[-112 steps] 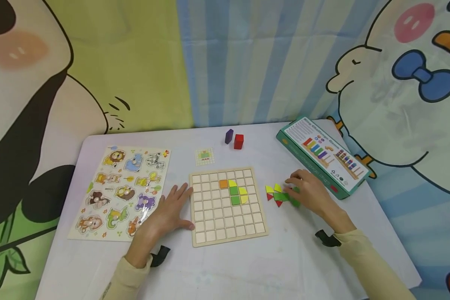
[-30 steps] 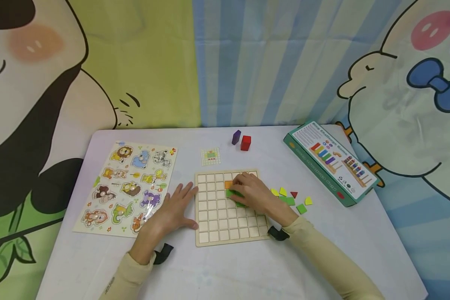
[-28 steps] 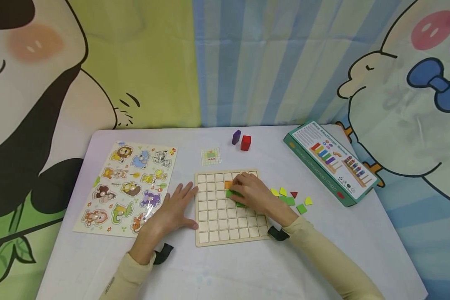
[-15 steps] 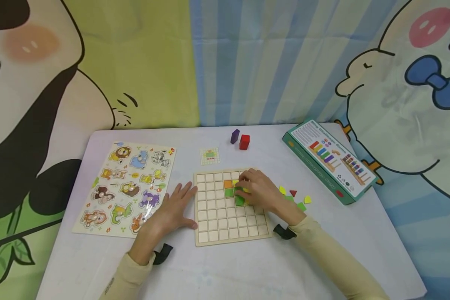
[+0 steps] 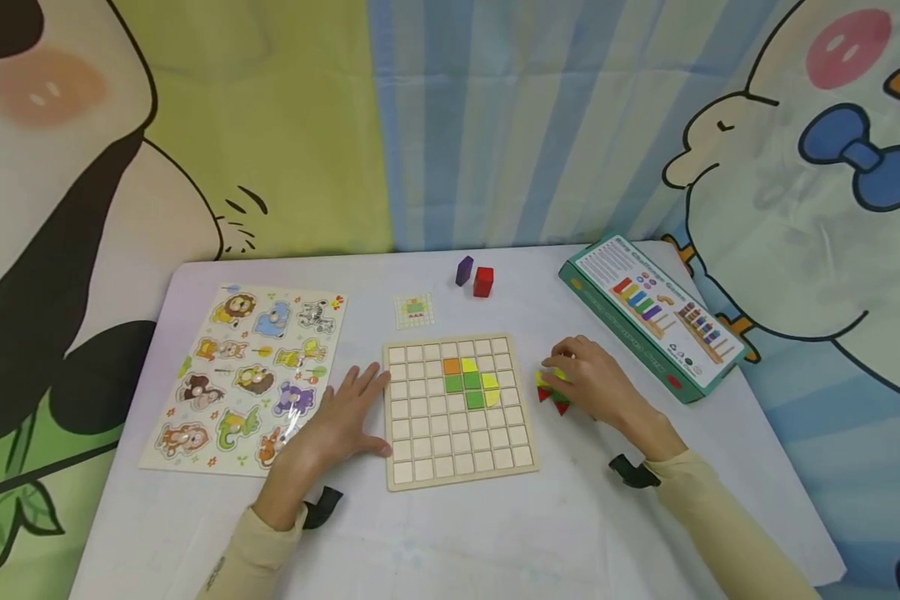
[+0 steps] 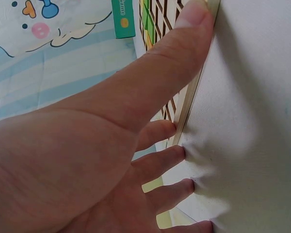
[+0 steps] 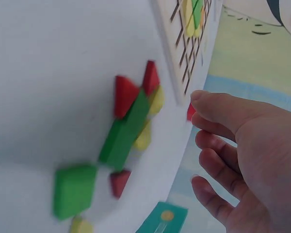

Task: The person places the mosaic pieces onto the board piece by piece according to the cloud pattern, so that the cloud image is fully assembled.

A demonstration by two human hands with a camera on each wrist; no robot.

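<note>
From the head view I see my left hand (image 5: pixel 335 419) lying flat on the table (image 5: pixel 495 533), fingers spread and straight, the fingertips against the left edge of the wooden grid board (image 5: pixel 456 410). The board sits mid-table, with orange, green and yellow tiles filling a few cells in its upper middle. My right hand (image 5: pixel 596 382) hangs over the loose pieces (image 5: pixel 552 397) just off the board's right edge, fingers loosely curved; I cannot tell whether it holds one. The green box (image 5: pixel 645 315) lies near the right edge of the table, the animal puzzle (image 5: pixel 247 375) toward the left edge, and a bare strip of table runs along the near edge below the board.

From the left wrist view, my thumb (image 6: pixel 184 34) lies along the board's edge and the other fingers press the table beside it.

From the right wrist view, the right hand (image 7: pixel 242 160) is relaxed with nothing in it, held just above the red, green and yellow pieces (image 7: pixel 123 128), which lie scattered close to the board's edge.
</note>
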